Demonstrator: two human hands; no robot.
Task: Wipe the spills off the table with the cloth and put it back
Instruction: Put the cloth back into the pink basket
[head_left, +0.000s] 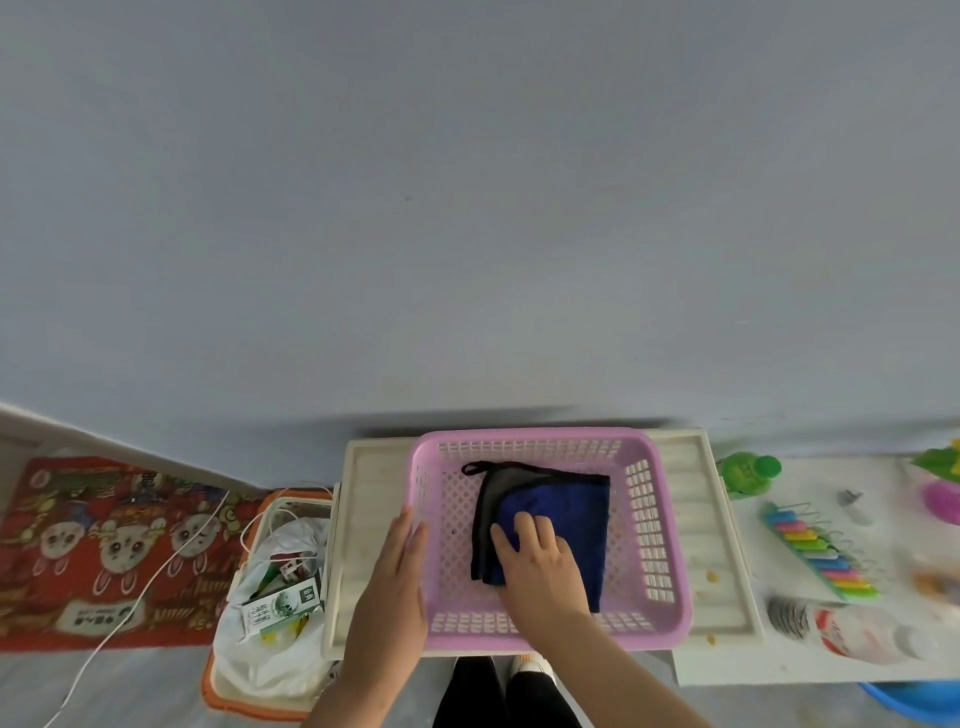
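While the right hand (540, 564) rests relaxed on the soft, light, folded blue-and-grey cloth (561, 525), its fingers hold nothing. Pinching the fold under the fingertips should lift it; the left hand (397, 582) lies flat against the pink plastic basket (660, 551).

the cloth (558, 512) is blue with a grey underside and black edging, folded flat on the floor of the pink basket (660, 525), a black loop at its far left corner. the basket stands on the cream table (696, 525), where small yellow spills (711, 576) lie near the right edge.
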